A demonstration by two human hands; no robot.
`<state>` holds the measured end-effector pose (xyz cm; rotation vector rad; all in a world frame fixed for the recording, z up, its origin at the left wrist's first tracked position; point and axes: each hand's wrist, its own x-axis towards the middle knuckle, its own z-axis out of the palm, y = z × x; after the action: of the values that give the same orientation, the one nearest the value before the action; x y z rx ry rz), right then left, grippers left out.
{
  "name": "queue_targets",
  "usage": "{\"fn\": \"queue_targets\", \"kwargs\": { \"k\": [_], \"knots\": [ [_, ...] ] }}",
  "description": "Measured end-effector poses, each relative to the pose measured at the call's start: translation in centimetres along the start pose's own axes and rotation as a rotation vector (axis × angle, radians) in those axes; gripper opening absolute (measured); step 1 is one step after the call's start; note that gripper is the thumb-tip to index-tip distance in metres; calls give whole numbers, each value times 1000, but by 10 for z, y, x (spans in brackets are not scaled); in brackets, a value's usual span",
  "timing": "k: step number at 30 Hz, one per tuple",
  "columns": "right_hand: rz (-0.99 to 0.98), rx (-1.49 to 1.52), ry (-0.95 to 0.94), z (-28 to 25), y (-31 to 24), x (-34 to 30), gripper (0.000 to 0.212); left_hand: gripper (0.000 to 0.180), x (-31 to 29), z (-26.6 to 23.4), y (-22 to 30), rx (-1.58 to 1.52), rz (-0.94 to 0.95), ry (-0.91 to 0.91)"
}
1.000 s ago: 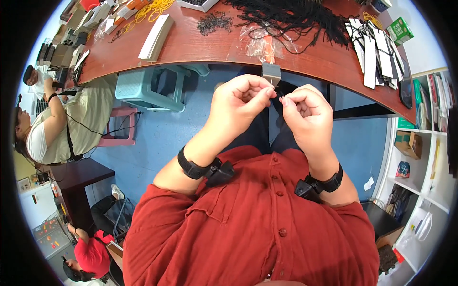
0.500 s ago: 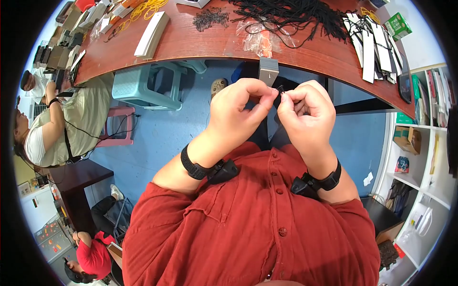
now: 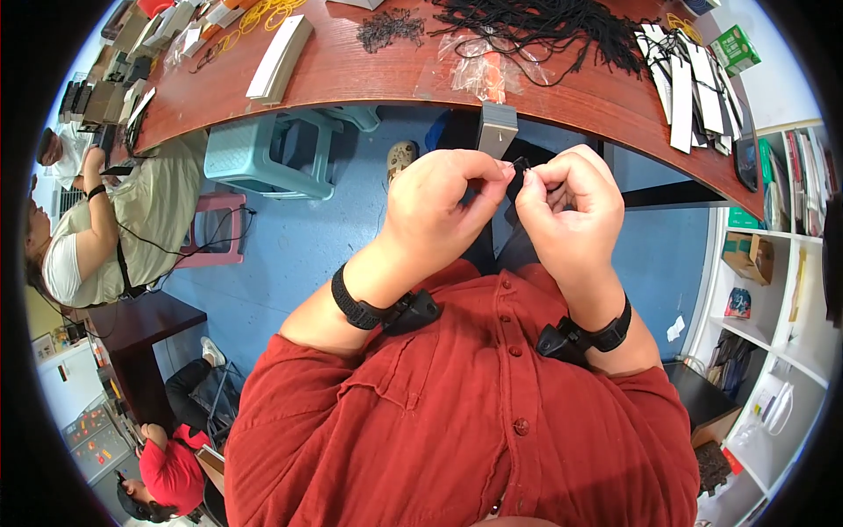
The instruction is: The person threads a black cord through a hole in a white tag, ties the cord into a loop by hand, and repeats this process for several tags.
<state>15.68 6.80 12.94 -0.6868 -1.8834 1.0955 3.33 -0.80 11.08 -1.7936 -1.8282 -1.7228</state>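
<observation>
In front of my chest, both hands are raised just off the table's near edge. A small black cord-like piece spans the narrow gap between my fingertips; its exact shape is too small to make out. The thumb and forefinger of my left hand pinch one side of it. My right hand pinches the other side, its remaining fingers curled in. Just beyond my fingers, a grey stack of cards or box juts over the table edge.
On the red-brown table lie black cords, small black pieces, a white card stack, clear plastic bags and white tags. A pale green stool stands beneath. Shelves flank the right; co-workers sit left.
Both hands stay close together, the right shifting slightly to the right. More of the black piece shows between the fingertips. The view has moved a little.
</observation>
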Motion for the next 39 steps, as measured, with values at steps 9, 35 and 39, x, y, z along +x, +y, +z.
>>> {"fn": "queue_targets", "kwargs": {
  "k": [9,35,39],
  "knots": [
    [-14,-46,-38,2,-3,-1,11,18,1,-3,0,12,60,-39],
    [404,441,-257,-4,16,-2,3,12,-2,-7,-6,-601,-715,-279],
    [443,506,-278,-4,14,-3,5,11,-3,-2,-2,-680,-692,-174]
  ]
}}
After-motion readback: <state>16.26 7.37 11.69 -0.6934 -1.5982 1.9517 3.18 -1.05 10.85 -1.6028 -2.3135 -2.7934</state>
